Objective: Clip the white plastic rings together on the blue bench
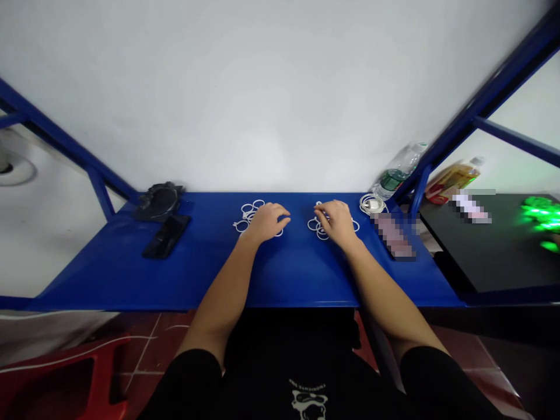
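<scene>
Two groups of thin white plastic rings with small tabs lie on the blue table (301,274). The left group of rings (241,226) is partly covered by my left hand (268,223). Its thumb and index finger are apart, with nothing visible between them. Over the right group of rings (312,224) sits my right hand (336,221). The fingers of that hand are bent and closed, and a bit of white ring (319,204) shows at their tips. Both palms and the rings beneath them are hidden.
A black bag (160,201) and a flat black pouch (167,236) lie at left. At right are a coiled white cable (373,204), a clear bottle (396,175) and a blurred-out phone-like object (395,236). Blue metal bars (65,143) flank the table; a wall rises behind.
</scene>
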Demonstrator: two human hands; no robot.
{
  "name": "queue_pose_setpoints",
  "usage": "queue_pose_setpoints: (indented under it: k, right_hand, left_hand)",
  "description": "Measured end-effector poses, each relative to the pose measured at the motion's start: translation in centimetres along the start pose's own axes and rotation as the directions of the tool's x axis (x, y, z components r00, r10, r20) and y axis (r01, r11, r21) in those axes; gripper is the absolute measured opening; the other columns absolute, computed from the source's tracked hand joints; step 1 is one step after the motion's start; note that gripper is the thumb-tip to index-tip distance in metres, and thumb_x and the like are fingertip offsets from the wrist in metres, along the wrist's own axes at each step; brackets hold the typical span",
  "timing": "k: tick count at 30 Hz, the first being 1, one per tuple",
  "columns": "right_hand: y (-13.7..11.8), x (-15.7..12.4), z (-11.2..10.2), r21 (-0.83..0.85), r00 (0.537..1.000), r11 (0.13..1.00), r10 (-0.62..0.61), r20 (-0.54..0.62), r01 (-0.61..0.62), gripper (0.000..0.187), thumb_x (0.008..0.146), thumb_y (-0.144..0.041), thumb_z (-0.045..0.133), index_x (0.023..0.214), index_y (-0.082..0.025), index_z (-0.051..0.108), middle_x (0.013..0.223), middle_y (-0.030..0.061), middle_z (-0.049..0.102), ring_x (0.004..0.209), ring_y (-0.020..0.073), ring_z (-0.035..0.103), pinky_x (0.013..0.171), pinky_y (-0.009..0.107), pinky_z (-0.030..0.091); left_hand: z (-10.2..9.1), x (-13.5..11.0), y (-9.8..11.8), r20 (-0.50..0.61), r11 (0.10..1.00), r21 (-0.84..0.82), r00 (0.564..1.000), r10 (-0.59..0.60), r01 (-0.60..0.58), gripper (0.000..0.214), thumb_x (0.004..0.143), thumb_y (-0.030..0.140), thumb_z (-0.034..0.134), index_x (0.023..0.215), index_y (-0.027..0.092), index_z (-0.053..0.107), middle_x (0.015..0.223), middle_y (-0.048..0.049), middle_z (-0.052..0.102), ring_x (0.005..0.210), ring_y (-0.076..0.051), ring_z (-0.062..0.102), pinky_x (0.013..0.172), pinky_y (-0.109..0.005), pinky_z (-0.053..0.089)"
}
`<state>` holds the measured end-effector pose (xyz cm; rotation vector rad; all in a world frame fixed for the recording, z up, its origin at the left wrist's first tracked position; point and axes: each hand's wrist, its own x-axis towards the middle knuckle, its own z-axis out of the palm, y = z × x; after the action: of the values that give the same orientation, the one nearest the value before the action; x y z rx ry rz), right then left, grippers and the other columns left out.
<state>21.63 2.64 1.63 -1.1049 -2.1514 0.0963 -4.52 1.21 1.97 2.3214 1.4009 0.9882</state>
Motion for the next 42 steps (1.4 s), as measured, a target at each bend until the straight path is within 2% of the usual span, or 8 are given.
queue_pose_setpoints:
  k: [4, 8, 13, 17, 21, 29, 36, 42]
  right_hand:
    - [1.6, 0.1, -0.6, -0.194, 0.991, 0.976, 0.117, 0.061, -0.103, 0.026, 0.101, -0.040, 0.061, 0.095, -0.022, 0.079, 0.087, 0.0110, 0.073, 0.091, 0.0301, 0.063, 0.096, 0.050, 0.041]
    - [1.3, 0.2, -0.6, -0.145, 0.991, 0.983, 0.122, 0.058, -0.113, 0.027, 0.100, -0.043, 0.065, 0.100, -0.022, 0.080, 0.088, 0.0099, 0.074, 0.087, 0.0277, 0.063, 0.087, 0.043, 0.043]
    - [-1.1, -0.1, 0.4, 0.016, 0.990, 0.998, -0.056, 0.127, 0.054, 0.024, 0.101, -0.038, 0.063, 0.111, -0.021, 0.077, 0.090, 0.0083, 0.076, 0.085, 0.0257, 0.065, 0.083, 0.040, 0.047]
    - [-2.6, -0.7, 1.5, 0.141, 0.956, 0.973, -0.210, 0.206, 0.184, 0.031, 0.102, -0.034, 0.062, 0.129, -0.020, 0.069, 0.106, 0.0104, 0.075, 0.094, 0.0250, 0.067, 0.085, 0.038, 0.052]
    - [-2.6, -0.9, 1.8, 0.165, 0.981, 0.981, -0.126, 0.148, 0.101, 0.036, 0.101, -0.032, 0.062, 0.136, -0.021, 0.064, 0.110, 0.0105, 0.074, 0.091, 0.0231, 0.068, 0.077, 0.034, 0.053]
    - [-2.3, -1.2, 2.3, 0.289, 1.000, 0.957, 0.009, -0.008, -0.006, 0.024, 0.103, -0.038, 0.059, 0.115, -0.022, 0.072, 0.092, 0.0058, 0.078, 0.073, 0.0187, 0.070, 0.070, 0.030, 0.053]
    - [-2.9, -1.2, 2.2, 0.409, 0.993, 0.909, 0.105, -0.047, -0.076, 0.023, 0.102, -0.042, 0.061, 0.103, -0.023, 0.073, 0.079, 0.0031, 0.076, 0.068, 0.0190, 0.072, 0.067, 0.031, 0.055]
    - [-3.1, -1.2, 2.6, 0.560, 0.981, 0.818, 0.189, -0.045, -0.132, 0.033, 0.098, -0.050, 0.066, 0.116, -0.023, 0.072, 0.081, 0.0031, 0.077, 0.069, 0.0198, 0.074, 0.066, 0.032, 0.058]
  left_hand:
    - [-1.8, -0.6, -3.0, 0.089, 0.989, 0.097, 0.989, -0.121, 0.112, 0.022, 0.082, 0.040, 0.079, 0.098, 0.025, 0.080, 0.097, -0.0063, 0.078, 0.090, -0.026, 0.070, 0.084, -0.038, 0.053]
    - [-1.3, -1.3, -4.3, 0.286, 0.979, 0.141, 0.941, -0.180, 0.144, 0.042, 0.063, 0.042, 0.091, 0.100, 0.025, 0.079, 0.084, -0.0044, 0.077, 0.070, -0.023, 0.069, 0.068, -0.032, 0.051]
    - [-0.6, -0.9, -2.2, 0.357, 0.954, 0.245, 0.899, -0.256, 0.174, 0.020, 0.080, 0.028, 0.075, 0.100, 0.024, 0.077, 0.090, -0.0027, 0.078, 0.082, -0.022, 0.071, 0.076, -0.031, 0.051]
    - [-0.1, -0.3, 0.1, 0.234, 0.974, 0.228, 0.970, -0.063, 0.008, 0.018, 0.088, 0.018, 0.061, 0.093, 0.023, 0.077, 0.098, -0.0050, 0.077, 0.095, -0.023, 0.069, 0.090, -0.036, 0.052]
    - [1.0, -0.2, 1.3, 0.030, 0.983, 0.137, 0.993, 0.118, -0.121, 0.020, 0.090, 0.014, 0.061, 0.102, 0.021, 0.074, 0.102, -0.0057, 0.076, 0.097, -0.023, 0.068, 0.092, -0.039, 0.052]
    - [2.7, -0.2, 2.2, -0.319, 0.970, 0.065, 0.916, 0.242, -0.233, 0.012, 0.100, 0.030, 0.066, 0.105, 0.022, 0.073, 0.098, -0.0057, 0.079, 0.092, -0.021, 0.073, 0.088, -0.039, 0.055]
    - [2.9, -0.4, 3.1, -0.406, 0.958, 0.040, 0.872, 0.274, -0.283, 0.011, 0.100, 0.029, 0.067, 0.093, 0.024, 0.072, 0.093, -0.0019, 0.080, 0.087, -0.018, 0.074, 0.086, -0.037, 0.054]
    - [3.4, -0.4, 3.4, -0.486, 0.937, 0.052, 0.811, 0.325, -0.344, 0.007, 0.098, 0.024, 0.070, 0.091, 0.024, 0.069, 0.093, 0.0002, 0.081, 0.084, -0.017, 0.074, 0.081, -0.035, 0.053]
